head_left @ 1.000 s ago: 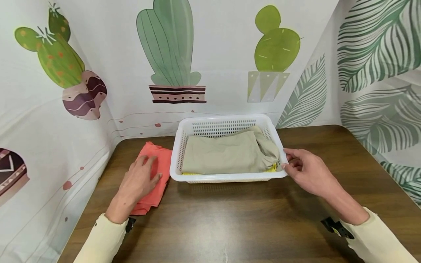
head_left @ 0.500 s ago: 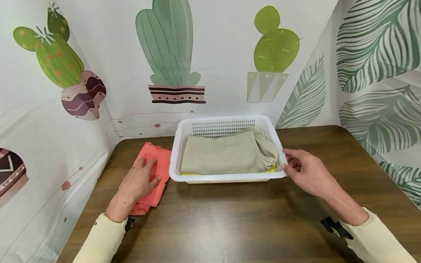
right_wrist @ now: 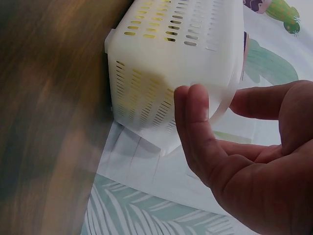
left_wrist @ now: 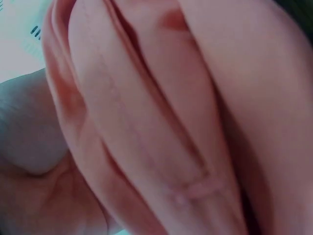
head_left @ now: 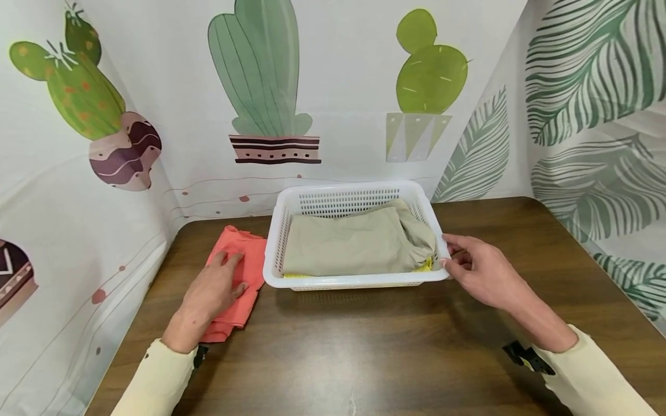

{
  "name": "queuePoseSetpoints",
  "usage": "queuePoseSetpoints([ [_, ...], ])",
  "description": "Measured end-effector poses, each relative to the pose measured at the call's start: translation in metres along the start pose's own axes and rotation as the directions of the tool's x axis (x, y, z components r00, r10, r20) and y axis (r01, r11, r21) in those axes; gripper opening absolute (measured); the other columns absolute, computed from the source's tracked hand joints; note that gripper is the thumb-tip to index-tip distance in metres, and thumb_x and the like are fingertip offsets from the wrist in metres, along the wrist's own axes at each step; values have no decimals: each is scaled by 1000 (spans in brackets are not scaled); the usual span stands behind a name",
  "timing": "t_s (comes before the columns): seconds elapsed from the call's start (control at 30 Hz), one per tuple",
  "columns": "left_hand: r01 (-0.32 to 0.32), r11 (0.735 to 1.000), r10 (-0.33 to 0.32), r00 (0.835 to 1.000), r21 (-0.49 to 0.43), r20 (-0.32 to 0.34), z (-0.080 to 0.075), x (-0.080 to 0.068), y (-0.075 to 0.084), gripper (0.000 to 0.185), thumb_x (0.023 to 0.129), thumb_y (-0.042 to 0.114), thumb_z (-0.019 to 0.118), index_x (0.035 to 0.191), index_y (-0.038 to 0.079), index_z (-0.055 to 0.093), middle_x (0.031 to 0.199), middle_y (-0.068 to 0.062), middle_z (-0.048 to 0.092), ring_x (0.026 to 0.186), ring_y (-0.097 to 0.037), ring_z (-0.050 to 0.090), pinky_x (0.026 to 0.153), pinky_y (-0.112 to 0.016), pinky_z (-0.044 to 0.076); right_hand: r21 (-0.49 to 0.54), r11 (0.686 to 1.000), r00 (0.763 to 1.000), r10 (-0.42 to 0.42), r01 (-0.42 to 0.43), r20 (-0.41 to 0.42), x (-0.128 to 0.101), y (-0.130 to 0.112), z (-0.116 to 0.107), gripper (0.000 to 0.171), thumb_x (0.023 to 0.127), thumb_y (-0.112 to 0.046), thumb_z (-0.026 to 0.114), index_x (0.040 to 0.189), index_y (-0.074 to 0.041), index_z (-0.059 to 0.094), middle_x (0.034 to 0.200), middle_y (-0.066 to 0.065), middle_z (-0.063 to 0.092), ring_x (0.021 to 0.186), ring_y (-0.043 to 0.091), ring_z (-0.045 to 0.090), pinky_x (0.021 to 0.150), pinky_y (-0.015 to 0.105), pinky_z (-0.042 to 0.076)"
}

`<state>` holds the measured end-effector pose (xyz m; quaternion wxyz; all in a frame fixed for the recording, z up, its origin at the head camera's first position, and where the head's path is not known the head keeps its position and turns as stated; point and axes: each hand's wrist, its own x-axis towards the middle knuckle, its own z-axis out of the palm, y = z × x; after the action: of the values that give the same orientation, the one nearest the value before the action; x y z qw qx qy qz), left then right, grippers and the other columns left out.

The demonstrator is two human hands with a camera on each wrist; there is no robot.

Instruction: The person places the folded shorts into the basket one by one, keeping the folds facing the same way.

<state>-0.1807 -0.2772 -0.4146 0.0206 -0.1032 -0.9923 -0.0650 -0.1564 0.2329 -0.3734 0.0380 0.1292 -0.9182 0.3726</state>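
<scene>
Right grip (head_left: 481,271) on basket (head_left: 354,193) rim, left grip (head_left: 210,289) flat on coral cloth (head_left: 244,263)

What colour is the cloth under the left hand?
Coral-orange cloth; the head view shows it best.

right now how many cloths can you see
3. A red cloth on the table under the left hand; a beige cloth in the basket; a yellow cloth peeking out beneath it. More may be hidden underneath.

A folded coral cloth (head_left: 234,276) lies flat just left of a white slotted basket (head_left: 355,196) holding beige fabric.
</scene>
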Motion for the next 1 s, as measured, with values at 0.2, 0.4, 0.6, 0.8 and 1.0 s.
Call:
queuePoseSetpoints([
  [0.2, -7, 1000, 7, 1000, 1, -5, -1, 2, 0, 72, 88, 17, 88, 146, -6, 53, 141, -35, 51, 108, -47, 65, 92, -61, 58, 82, 996, 999, 20, -23, 41, 1, 1, 0, 54, 101, -2, 69, 147, 15, 49, 119, 25, 68, 92, 23, 70, 66, 26, 59],
  [0.4, -17, 1000, 17, 1000, -2, -17, 0, 2, -2, 69, 87, 14, 89, 144, -6, 55, 138, -34, 53, 106, -44, 65, 92, -59, 58, 105, 994, 999, 18, -22, 43, 1, 2, 0, 54, 101, 0, 68, 148, 16, 48, 119, 27, 68, 92, 24, 70, 66, 27, 60],
  [0.6, -2, 999, 2, 1000, -37, -9, -2, 1, -4, 66, 87, 11, 88, 144, -5, 57, 137, -32, 55, 99, -41, 66, 89, -59, 58, 121, 992, 999, 15, -21, 50, 2, 2, 1, 55, 100, 0, 68, 149, 16, 47, 119, 27, 67, 93, 25, 71, 67, 29, 61],
  [0.8, 9, 999, -9, 1000, -45, -3, -2, 1, -3, 66, 87, 11, 88, 143, -4, 57, 139, -32, 55, 102, -44, 67, 90, -60, 57, 112, 993, 998, 20, -25, 53, 2, 3, 0, 56, 101, -1, 68, 149, 16, 46, 121, 27, 67, 96, 26, 70, 68, 27, 60],
  [1.0, 21, 999, -21, 1000, -48, 7, -2, 1, -3, 67, 86, 9, 88, 144, -5, 57, 139, -33, 54, 102, -44, 66, 90, -61, 57, 121, 992, 998, 20, -27, 58, 3, 4, 1, 55, 101, 0, 68, 149, 16, 46, 120, 27, 66, 94, 25, 70, 67, 29, 61],
])
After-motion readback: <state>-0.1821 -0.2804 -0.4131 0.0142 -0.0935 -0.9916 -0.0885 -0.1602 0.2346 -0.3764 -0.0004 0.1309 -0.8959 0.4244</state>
